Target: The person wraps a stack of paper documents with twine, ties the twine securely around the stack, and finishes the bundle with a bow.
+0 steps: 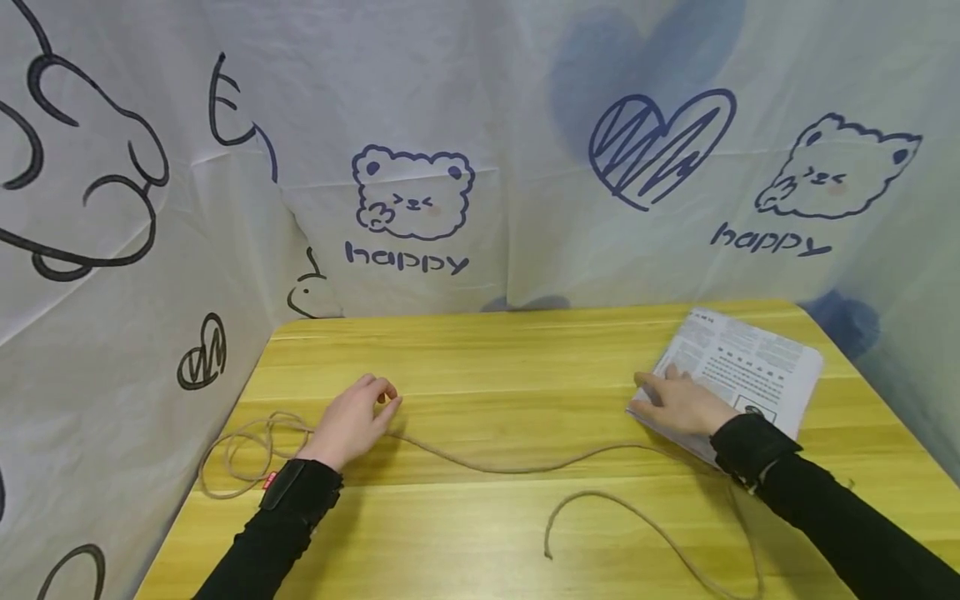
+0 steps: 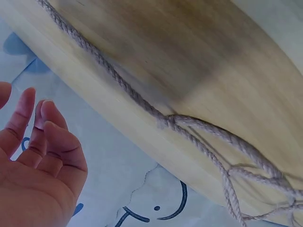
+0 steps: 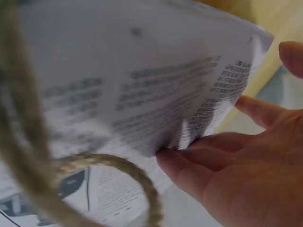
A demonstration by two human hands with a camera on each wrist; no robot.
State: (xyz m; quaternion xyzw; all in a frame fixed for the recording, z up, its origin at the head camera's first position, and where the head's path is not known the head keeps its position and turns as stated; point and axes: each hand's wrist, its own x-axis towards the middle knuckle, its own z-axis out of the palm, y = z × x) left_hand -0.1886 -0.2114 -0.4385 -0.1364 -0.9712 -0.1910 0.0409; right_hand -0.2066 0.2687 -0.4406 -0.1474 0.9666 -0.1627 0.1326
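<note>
Left hand (image 1: 351, 423) loosely curled near the rope (image 1: 517, 471) — my right hand (image 1: 692, 406), fingers extended, touches the newspaper (image 1: 738, 354)

The word "happy" (image 1: 406, 258) stands twice on the white cloth (image 1: 420, 83) behind the table (image 1: 480, 358), under each bear drawing (image 1: 413, 196). Print on the newspaper (image 1: 750, 367), near the table's far right corner, is too small to read.

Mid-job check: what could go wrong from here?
The rope runs close to the right wristband, so it might snag when that arm lifts.
Its loops overlap near the left wristband and could tangle if pulled.
The right hand touches the newspaper near its edge; the paper might slide or crease.
</note>
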